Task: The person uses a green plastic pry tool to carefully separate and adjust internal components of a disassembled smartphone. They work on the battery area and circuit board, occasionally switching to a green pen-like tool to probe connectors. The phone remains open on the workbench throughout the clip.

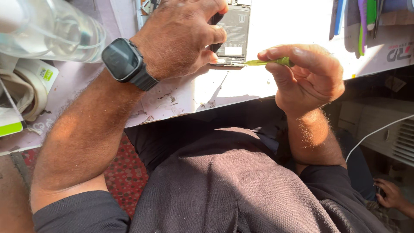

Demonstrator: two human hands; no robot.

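Opened phone held, tool at its edge

Dark-sleeved lap lies closest. Left hand (179, 36) (smartwatch (125, 59) on wrist) grips the opened phone (235, 32) on the white worktable (215, 86). Right hand (308, 77) pinches a green screwdriver (269, 62), tip touching the phone's lower edge.

Lying dark and blank on the left wrist: the rounded-square screen of a black smartwatch (122, 59). Sitting well to the watch's left on a white roll, a small green-and-white label (46, 74); showing to its right on the opened phone's black battery (236, 32), a white rectangular sticker (233, 51). Peeking in far right at the table edge, a printed sign (399, 53) in black and red.
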